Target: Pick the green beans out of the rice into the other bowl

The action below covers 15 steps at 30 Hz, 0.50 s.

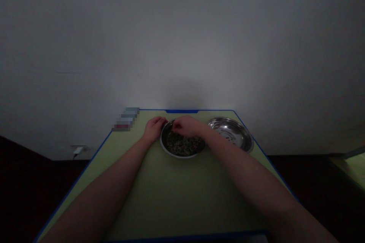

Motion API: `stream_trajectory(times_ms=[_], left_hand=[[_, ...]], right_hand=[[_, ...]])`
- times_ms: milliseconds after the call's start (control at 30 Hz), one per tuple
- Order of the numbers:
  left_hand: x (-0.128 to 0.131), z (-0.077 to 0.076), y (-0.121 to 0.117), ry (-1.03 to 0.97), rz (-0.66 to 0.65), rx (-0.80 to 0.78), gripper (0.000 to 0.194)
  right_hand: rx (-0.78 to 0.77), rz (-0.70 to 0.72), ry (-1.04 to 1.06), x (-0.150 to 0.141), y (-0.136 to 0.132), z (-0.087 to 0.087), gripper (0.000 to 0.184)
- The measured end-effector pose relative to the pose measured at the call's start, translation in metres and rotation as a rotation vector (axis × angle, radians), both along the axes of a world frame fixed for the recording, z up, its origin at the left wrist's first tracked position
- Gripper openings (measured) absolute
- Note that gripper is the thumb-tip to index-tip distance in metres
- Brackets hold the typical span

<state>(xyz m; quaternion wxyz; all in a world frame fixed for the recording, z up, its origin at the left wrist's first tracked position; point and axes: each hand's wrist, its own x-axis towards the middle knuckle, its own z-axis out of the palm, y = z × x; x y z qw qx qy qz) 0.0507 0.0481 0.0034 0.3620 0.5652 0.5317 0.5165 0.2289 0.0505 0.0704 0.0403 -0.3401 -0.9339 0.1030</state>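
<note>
A round metal bowl (182, 157) holds a layer of small speckled dark and light pieces (182, 145) that look like seeds. At its left rim is my left hand (154, 128), fingers curled against the edge. My right hand (187, 126) reaches over the bowl from the right, its fingertips pinched together just above the pieces. Whatever sits between those fingertips is too small and dark to make out. Beside the bowl on the right stands a wider, shiny metal basin (242, 136) with a few dark bits on its bottom; my right forearm hides part of it.
Both vessels stand on a yellow-green table (171, 197) with a blue edge, against a pale wall (185, 45). A blurred-out flat item (125, 119) lies at the table's far left corner. A white plug (78, 150) is in the wall on the left. The light is dim.
</note>
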Motion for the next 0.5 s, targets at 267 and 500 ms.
stream_trajectory(times_ms=[267,500], left_hand=[[0.001,0.005,-0.004,0.034,0.016,-0.015,0.028],[0.0,0.0,0.0,-0.003,0.014,-0.014,0.03]], right_hand=[[-0.095,-0.063,0.127,0.018,-0.003,0.005,0.027],[-0.296,-0.134,0.445,0.041,-0.016,-0.002,0.029]])
